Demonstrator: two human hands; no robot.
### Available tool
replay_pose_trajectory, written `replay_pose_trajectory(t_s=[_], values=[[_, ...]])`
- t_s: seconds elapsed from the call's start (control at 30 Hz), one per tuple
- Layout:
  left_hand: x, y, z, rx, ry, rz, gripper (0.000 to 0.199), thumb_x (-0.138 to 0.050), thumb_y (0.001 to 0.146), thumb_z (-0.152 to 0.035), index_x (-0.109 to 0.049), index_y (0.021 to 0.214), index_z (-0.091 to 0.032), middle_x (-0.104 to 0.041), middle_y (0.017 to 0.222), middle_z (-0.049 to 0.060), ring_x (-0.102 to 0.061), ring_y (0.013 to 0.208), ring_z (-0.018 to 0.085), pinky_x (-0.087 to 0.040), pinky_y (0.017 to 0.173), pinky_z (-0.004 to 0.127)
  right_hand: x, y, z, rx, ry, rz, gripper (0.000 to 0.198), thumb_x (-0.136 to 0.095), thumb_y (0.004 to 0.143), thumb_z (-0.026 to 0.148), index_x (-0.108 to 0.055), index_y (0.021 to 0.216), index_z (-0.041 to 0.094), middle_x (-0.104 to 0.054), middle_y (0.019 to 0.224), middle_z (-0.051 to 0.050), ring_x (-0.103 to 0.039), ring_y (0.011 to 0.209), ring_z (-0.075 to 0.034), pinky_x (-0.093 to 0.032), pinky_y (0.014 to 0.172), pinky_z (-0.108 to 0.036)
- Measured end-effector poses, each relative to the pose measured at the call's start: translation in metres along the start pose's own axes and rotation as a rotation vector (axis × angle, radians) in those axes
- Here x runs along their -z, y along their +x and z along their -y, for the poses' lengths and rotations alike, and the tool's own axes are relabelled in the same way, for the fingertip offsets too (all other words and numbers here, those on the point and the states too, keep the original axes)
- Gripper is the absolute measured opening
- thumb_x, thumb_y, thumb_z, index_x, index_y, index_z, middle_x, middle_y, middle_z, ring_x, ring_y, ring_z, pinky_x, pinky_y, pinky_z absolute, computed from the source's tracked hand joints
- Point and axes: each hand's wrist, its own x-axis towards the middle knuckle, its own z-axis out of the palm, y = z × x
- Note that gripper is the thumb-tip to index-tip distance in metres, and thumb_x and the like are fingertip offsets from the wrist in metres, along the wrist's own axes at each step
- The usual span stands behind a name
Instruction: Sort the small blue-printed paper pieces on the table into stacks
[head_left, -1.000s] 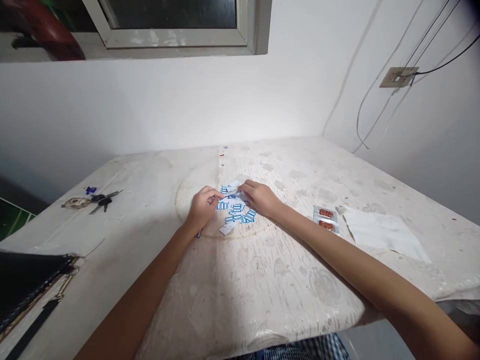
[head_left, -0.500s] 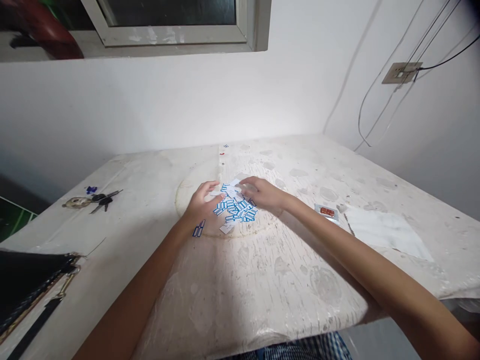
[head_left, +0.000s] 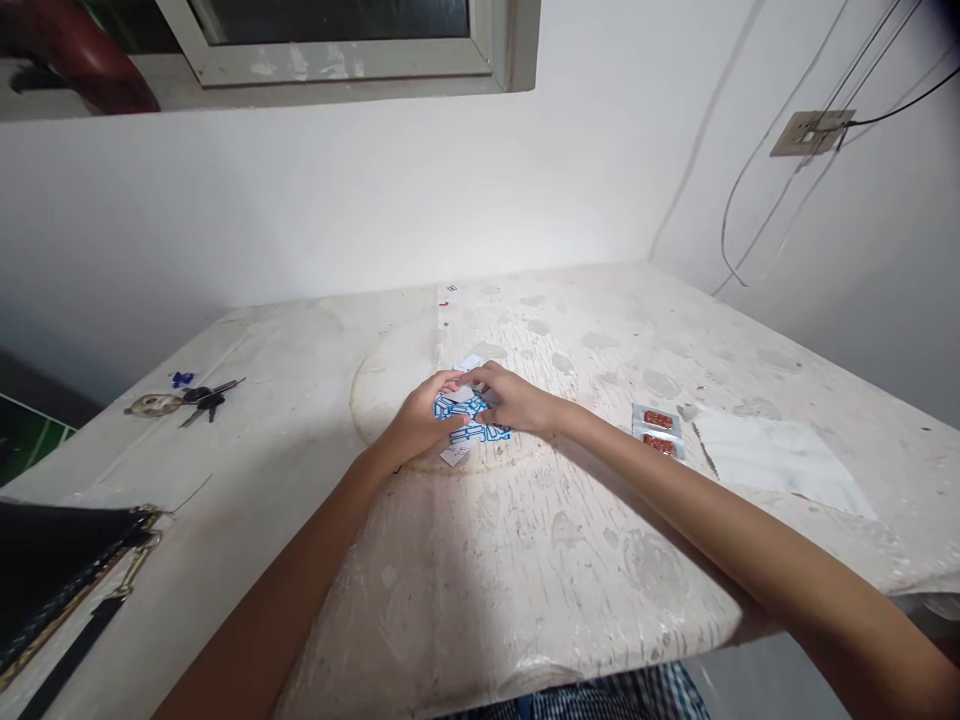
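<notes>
Blue-edged flat pieces (head_left: 480, 433), probably small cards or clips, lie in a loose heap on the table. My left hand (head_left: 429, 412) curves around the heap's left side, thumb and fingers apart. On the right, my right hand (head_left: 516, 400) is cupped over the heap with its thumb low and fingers arched. The fingertips of both hands nearly meet at the far side, and part of the heap is hidden under them. A white scrap (head_left: 454, 455) with faint marks lies just in front, and another white scrap (head_left: 470, 362) lies behind.
A pale plastic-covered table (head_left: 540, 560) meets the wall. Keys (head_left: 206, 398) and a black bag (head_left: 60, 570) lie at left. To the right are a foil packet (head_left: 658, 432) with red contents and a white sheet (head_left: 780, 465). A wall socket (head_left: 811, 133) has hanging wires.
Both hands have moved inward over the heap, and their fingertips have come close together. My left wrist now covers most of the separate blue piece at left. The view has shifted slightly.
</notes>
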Motion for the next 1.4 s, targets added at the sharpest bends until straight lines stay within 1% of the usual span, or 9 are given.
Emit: replay_pose_trajectory(t_s=[0.23, 0.37, 0.47, 0.67, 0.77, 0.9, 1.07, 1.23, 1.4], values=[[0.001, 0.001, 0.009, 0.017, 0.002, -0.118, 0.053, -0.06, 0.067, -0.029, -0.045, 0.118, -0.023, -0.05, 0.115, 0.006, -0.049, 0.102, 0.02, -0.042, 0.086, 0.031, 0.004, 0.001, -0.012, -0.064, -0.104, -0.198, 0.043, -0.054, 0.072, 0.013, -0.048, 0.114, 0.02, -0.043, 0.109, -0.01, -0.049, 0.094, -0.021, -0.042, 0.078, -0.035], [0.003, -0.004, 0.004, 0.119, 0.272, -0.228, 0.032, -0.05, 0.074, -0.03, -0.052, 0.103, -0.018, -0.056, 0.097, 0.008, -0.049, 0.098, 0.024, -0.037, 0.088, 0.039, 0.015, -0.003, -0.007, -0.177, -0.323, -0.091, 0.039, -0.051, 0.076, 0.022, -0.051, 0.114, 0.013, -0.055, 0.091, -0.014, -0.052, 0.084, -0.026, -0.04, 0.072, -0.038], [-0.002, -0.007, -0.008, 0.073, 0.33, -0.219, 0.014, -0.044, 0.077, -0.026, -0.054, 0.084, -0.019, -0.057, 0.085, 0.006, -0.051, 0.089, 0.023, -0.039, 0.082, 0.037, 0.012, -0.004, 0.004, -0.172, -0.302, 0.001, 0.04, -0.049, 0.077, 0.021, -0.05, 0.116, 0.012, -0.055, 0.095, -0.015, -0.054, 0.079, -0.023, -0.041, 0.069, -0.035], [-0.006, 0.0, -0.018, 0.311, -0.127, -0.17, 0.011, -0.045, 0.073, -0.023, -0.053, 0.08, -0.021, -0.058, 0.069, -0.001, -0.053, 0.063, 0.015, -0.039, 0.056, 0.026, -0.006, 0.006, 0.013, -0.285, 0.1, -0.028, 0.038, -0.048, 0.074, 0.015, -0.05, 0.112, 0.013, -0.058, 0.088, -0.01, -0.054, 0.057, -0.013, -0.042, 0.052, -0.026], [-0.003, 0.005, -0.012, 0.429, -0.449, -0.192, 0.013, -0.055, 0.065, -0.023, -0.054, 0.078, -0.02, -0.06, 0.067, -0.002, -0.055, 0.063, 0.014, -0.039, 0.054, 0.024, -0.012, 0.01, 0.01, -0.328, 0.203, -0.112, 0.037, -0.05, 0.069, 0.01, -0.053, 0.106, 0.015, -0.058, 0.085, -0.008, -0.053, 0.055, -0.012, -0.041, 0.048, -0.024], [-0.001, 0.007, -0.01, 0.422, -0.786, -0.165, 0.025, -0.063, 0.059, -0.022, -0.054, 0.081, -0.017, -0.061, 0.071, 0.002, -0.057, 0.066, 0.013, -0.041, 0.056, 0.024, -0.018, 0.012, 0.006, -0.379, 0.336, -0.151, 0.04, -0.05, 0.066, 0.008, -0.052, 0.105, 0.016, -0.056, 0.088, -0.006, -0.052, 0.053, -0.01, -0.04, 0.044, -0.022], [-0.008, 0.006, -0.014, 0.396, -0.825, -0.181, 0.036, -0.069, 0.053, -0.019, -0.054, 0.086, -0.017, -0.059, 0.093, 0.004, -0.058, 0.073, 0.013, -0.045, 0.061, 0.024, -0.024, 0.008, 0.004, -0.255, 0.399, -0.232, 0.039, -0.054, 0.063, 0.011, -0.055, 0.101, 0.02, -0.057, 0.082, -0.001, -0.052, 0.056, -0.01, -0.04, 0.046, -0.021], [-0.024, 0.01, -0.012, 0.387, -0.763, -0.367, 0.049, -0.071, 0.051, -0.02, -0.049, 0.095, -0.018, -0.058, 0.093, 0.002, -0.058, 0.075, 0.014, -0.045, 0.063, 0.025, -0.023, 0.006, 0.01, -0.206, 0.417, -0.222, 0.043, -0.057, 0.06, 0.01, -0.055, 0.101, 0.021, -0.057, 0.074, 0.0, -0.054, 0.062, -0.014, -0.043, 0.053, -0.024], [-0.028, 0.011, -0.01, 0.325, -0.766, -0.509, 0.052, -0.065, 0.05, -0.013, -0.048, 0.099, -0.019, -0.062, 0.084, 0.001, -0.06, 0.073, 0.016, -0.045, 0.062, 0.025, -0.02, 0.008, 0.014, -0.167, 0.367, -0.29, 0.031, -0.053, 0.062, 0.009, -0.059, 0.09, 0.019, -0.053, 0.104, -0.007, -0.053, 0.09, -0.018, -0.046, 0.073, -0.031]])
